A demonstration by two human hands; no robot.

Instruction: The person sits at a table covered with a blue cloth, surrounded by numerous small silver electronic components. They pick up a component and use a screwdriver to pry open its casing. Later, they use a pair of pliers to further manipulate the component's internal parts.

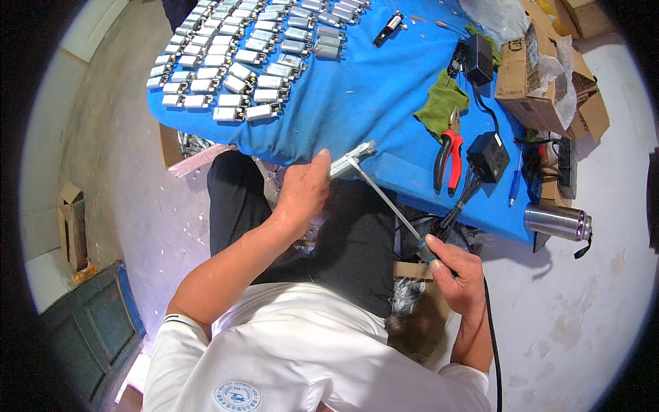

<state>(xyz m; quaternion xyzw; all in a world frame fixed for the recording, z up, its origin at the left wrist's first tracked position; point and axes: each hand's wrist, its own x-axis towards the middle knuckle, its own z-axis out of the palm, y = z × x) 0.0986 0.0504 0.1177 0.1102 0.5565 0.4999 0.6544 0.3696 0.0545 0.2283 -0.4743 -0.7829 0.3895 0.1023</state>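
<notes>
My left hand (307, 185) grips a narrow white part (347, 156) with a small light piece at its far end, held just off the blue table's front edge over my lap. Closed round the dark teal handle of a long metal-shafted tool (384, 198) is my right hand (456, 271). The shaft slants up to the left, and its tip touches the white part. A black cord (489, 329) runs down beside my right forearm; where it joins anything is unclear.
The blue table (343, 89) holds several rows of small silvery modules (226, 55), red-black pliers (449, 161), a green cloth (432, 103), black adapters with cables (487, 158), a blue pen (515, 185), a steel flask (552, 221) and cardboard boxes (515, 72). Another box (170, 147) sits below the left edge.
</notes>
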